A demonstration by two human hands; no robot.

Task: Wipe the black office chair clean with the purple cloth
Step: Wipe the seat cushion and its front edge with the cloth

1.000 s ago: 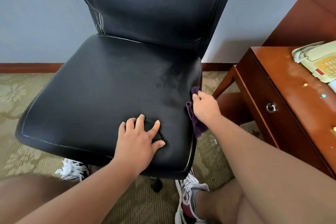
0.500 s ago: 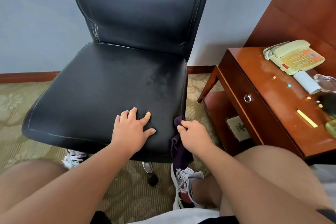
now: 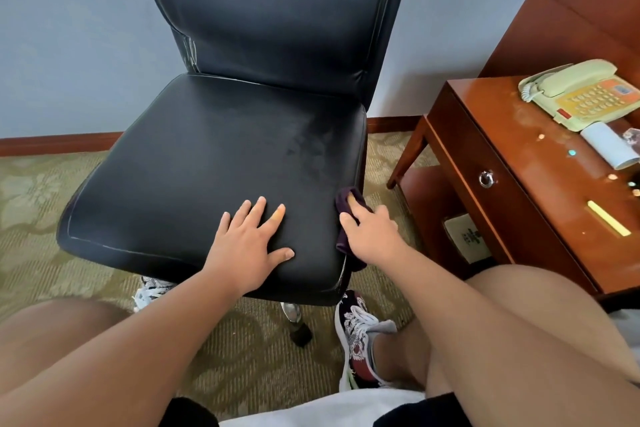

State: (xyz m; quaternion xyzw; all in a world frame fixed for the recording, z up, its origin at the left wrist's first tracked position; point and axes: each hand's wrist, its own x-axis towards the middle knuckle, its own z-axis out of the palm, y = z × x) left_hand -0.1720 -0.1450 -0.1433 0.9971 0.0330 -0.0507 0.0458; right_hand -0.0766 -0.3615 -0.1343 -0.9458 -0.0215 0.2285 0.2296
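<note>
Patterned carpet (image 3: 41, 218) lies under the black office chair (image 3: 214, 163), with a grey-blue wall behind it. Left hand (image 3: 249, 243): flat on the front part of the chair seat, fingers straight and spread, holding nothing. Right hand (image 3: 374, 236): fingers curled round the purple cloth (image 3: 343, 240), pressing it against the seat's right edge near the front corner. Right of the chair: a wooden nightstand (image 3: 502, 163) carrying a telephone (image 3: 581, 94).

Passable carpet (image 3: 381, 163) gap between chair seat (image 3: 194, 163) and nightstand (image 3: 485, 156); backrest (image 3: 277, 10) walls seat's far side.
</note>
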